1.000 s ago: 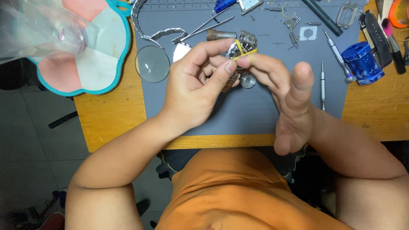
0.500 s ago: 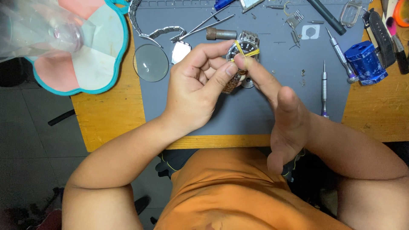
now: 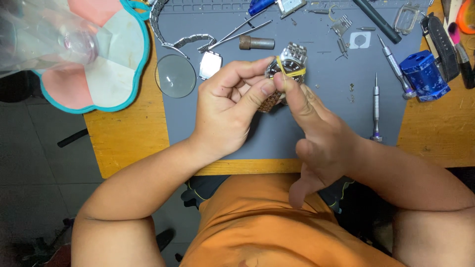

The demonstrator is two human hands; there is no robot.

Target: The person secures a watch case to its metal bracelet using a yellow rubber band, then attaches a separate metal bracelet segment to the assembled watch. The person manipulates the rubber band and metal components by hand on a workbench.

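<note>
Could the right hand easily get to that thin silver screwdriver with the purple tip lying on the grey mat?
Probably yes. The screwdriver lies in the open on the grey mat, just beyond the right hand, with nothing between them. But that hand's fingers are busy on the wristwatch.

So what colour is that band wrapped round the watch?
Yellow: the band crosses the watch, clearest in the head view.

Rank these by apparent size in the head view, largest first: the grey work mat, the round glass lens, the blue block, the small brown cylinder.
1. Grey work mat
2. Round glass lens
3. Blue block
4. Small brown cylinder
</note>
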